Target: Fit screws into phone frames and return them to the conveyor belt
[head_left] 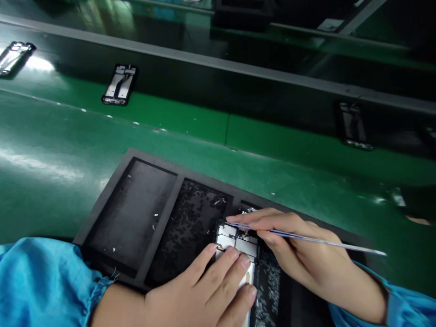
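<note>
A phone frame [244,245] with white panels and a black rim lies over the black foam tray [221,180]. My left hand [207,288] holds it, with the fingers across its face and the index fingertip at its left edge; the thumb is hidden. Between the thumb and fingers of my right hand [299,245] is a pair of slim tweezers [316,239]. Their tips touch or hover just over the top end of the frame; I cannot tell which. Tiny pale bits [267,290] lie in the compartment under and beside the frame.
Beyond the green work surface [51,136] runs a green strip, partly in shadow, with several phone frames, including one at the left [120,85] and one at the right [354,125]. A metal rail [190,54] crosses behind. The tray's left compartment [136,213] holds a few scraps.
</note>
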The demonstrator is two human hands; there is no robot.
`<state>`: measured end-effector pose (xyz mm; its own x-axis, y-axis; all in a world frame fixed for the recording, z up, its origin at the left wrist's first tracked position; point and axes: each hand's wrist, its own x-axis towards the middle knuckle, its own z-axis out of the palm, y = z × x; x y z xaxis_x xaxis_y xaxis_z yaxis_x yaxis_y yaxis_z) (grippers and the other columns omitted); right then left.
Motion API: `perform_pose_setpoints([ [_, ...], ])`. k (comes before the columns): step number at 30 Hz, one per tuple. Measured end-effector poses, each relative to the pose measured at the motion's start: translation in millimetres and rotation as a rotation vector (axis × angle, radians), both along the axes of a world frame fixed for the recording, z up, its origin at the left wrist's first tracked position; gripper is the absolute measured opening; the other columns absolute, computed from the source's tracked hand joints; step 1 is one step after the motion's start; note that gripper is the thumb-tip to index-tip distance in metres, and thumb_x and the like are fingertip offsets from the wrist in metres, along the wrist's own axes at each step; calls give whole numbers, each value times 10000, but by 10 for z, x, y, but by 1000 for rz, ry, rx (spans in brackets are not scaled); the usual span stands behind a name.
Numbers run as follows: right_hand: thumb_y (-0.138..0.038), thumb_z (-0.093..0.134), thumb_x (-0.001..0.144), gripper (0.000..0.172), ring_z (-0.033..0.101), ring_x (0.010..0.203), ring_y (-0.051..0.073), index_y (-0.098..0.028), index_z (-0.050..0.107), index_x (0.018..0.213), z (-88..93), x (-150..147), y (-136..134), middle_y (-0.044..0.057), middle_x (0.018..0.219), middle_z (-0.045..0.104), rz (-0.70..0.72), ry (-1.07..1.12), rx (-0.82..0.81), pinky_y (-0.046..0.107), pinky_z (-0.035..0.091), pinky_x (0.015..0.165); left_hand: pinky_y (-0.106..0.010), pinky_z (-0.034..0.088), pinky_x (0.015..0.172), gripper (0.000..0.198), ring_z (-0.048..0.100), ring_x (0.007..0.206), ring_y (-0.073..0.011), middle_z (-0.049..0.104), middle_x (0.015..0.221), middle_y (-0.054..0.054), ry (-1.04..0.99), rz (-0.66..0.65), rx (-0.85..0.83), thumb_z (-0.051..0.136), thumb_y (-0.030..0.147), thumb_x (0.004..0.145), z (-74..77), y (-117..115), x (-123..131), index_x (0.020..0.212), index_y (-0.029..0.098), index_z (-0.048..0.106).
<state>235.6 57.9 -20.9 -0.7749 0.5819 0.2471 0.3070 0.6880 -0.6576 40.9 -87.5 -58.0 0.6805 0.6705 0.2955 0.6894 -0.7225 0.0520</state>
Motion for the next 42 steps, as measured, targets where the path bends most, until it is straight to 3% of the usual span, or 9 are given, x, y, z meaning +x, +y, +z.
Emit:
perform_pose_setpoints([
  [11,-133,573,976,241,759,1031,209,-248,592,1186,-48,26,-1,66,1076,773,46,72,-103,296,659,819,-538,340,1131,403,563,1331,-339,609,1436,-153,10,-11,9,406,258,1055,13,30,-24,1393,149,597],
  [17,-161,499,1026,242,756,854,192,-272,632,1196,-110,-78,-85,43,1072,680,-279,493,-321,373,673,732,-527,336,1158,417,560,1335,-329,570,1471,-179,17,-10,0,449,321,1050,19,17,-39,1399,129,571],
  [20,-178,589,997,214,744,888,183,-275,648,1179,-112,-142,-69,37,1059,703,-350,372,-279,337,642,768,-510,362,1150,434,549,1352,-324,566,1483,-160,30,0,9,460,354,1050,-13,-7,-25,1418,145,556],
  [26,-235,625,992,123,735,958,185,-283,708,1069,-179,-207,22,16,1025,764,-238,67,-184,303,590,807,-507,381,1138,442,546,1363,-327,573,1480,-149,21,21,45,500,385,1042,-71,-25,9,1421,164,559],
  [32,-251,622,988,92,731,819,171,-262,695,1044,-219,-203,25,19,990,756,-314,36,-117,307,589,748,-491,399,1123,418,555,1352,-315,588,1467,-138,3,4,54,506,371,1043,-46,20,1,1403,172,582],
  [42,-213,623,983,81,724,795,162,-245,677,1034,-166,-226,65,28,947,751,-258,-13,-12,282,579,714,-466,421,1102,383,566,1343,-296,616,1445,-96,-11,32,71,512,359,1046,-45,26,-2,1387,214,608],
])
